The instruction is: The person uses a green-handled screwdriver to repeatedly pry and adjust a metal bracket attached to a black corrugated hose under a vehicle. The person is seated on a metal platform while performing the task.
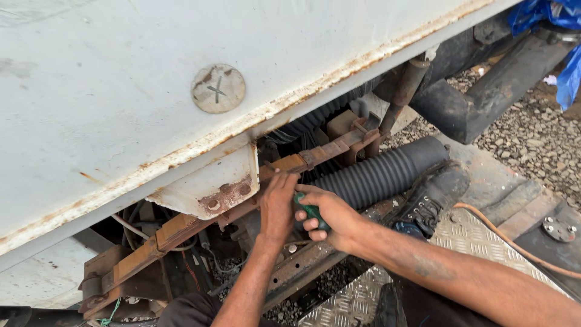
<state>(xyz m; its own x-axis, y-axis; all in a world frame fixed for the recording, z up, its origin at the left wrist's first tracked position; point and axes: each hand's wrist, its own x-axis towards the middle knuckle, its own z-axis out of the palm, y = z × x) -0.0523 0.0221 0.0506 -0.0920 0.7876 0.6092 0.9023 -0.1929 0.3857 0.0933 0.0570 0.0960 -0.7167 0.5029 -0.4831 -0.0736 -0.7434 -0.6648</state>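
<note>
Outdoors, on grey gravel ground (532, 142), a head camera looks down at the underside of a vehicle. A large off-white metal body panel (121, 91) with rusted edges fills the upper left; one round rusty cap (218, 88) sits on it. Below runs one rusty brown metal bar (181, 225), slanting up to the right. One black ribbed hose (378, 175) lies behind the two hands. The left hand (277, 206) rests with fingers curled against the bar. The right hand (330, 215) is closed around one green-handled tool (311, 212), just beside the left. One black boot (431, 197) stands on silver tread plate (460, 239). One orange hose (514, 245) crosses at right. Blue tarpaulin (544, 15) shows top right.
</note>
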